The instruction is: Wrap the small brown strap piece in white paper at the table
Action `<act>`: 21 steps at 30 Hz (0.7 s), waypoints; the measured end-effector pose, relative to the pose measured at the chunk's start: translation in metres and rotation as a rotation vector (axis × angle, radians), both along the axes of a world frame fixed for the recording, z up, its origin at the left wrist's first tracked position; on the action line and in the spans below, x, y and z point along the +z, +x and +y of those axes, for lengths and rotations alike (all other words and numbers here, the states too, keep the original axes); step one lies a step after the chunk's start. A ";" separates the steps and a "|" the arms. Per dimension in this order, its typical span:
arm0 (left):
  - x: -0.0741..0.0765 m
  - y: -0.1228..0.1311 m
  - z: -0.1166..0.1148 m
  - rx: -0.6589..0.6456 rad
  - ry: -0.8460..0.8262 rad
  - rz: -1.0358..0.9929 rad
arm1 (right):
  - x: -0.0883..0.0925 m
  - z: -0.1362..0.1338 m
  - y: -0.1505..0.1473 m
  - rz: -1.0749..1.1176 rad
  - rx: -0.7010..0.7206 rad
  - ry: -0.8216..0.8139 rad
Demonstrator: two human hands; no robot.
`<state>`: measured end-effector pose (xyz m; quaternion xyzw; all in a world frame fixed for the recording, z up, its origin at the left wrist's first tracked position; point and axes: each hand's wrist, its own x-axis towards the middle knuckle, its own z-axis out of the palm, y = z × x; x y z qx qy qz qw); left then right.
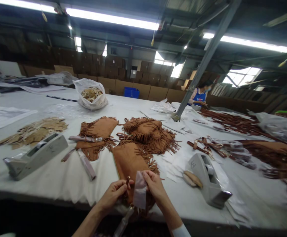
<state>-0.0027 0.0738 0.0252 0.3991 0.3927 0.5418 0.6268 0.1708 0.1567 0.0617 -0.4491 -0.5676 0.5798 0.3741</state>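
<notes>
My left hand (113, 194) pinches a narrow brown leather strap (128, 180), whose tip stands up between thumb and fingers. To its right, my right hand (155, 185) is closed on the upper edge of a translucent plastic sleeve (139, 194), which hangs down flat. Under both hands lies a tan fringed leather bag (127, 159) at the table's front edge. A metal clasp with a plastic-wrapped strap (124, 222) dangles below the hands, over the edge. Behind are more fringed bags (143, 128), and plastic-wrapped straps (87, 166) lie to the left.
Tape dispensers stand on the left (38, 154) and right (209, 181) of the white-covered table (59, 184). Tan scraps (37, 130), a plastic bag of scraps (91, 95) and brown straps (207, 146) lie around. Beyond a metal post (205, 62) is a person in a blue apron (199, 97).
</notes>
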 end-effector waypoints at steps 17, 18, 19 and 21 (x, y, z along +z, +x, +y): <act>-0.011 0.007 0.004 0.035 0.019 0.042 | -0.007 -0.034 0.002 -0.124 0.286 -0.134; -0.012 0.007 0.004 0.037 0.016 0.037 | -0.008 -0.036 0.001 -0.108 0.227 -0.160; -0.013 0.007 0.004 0.042 0.013 0.031 | -0.008 -0.037 0.000 -0.070 0.156 -0.198; -0.014 0.008 0.004 0.062 0.010 0.037 | -0.007 -0.040 -0.003 0.084 0.007 -0.308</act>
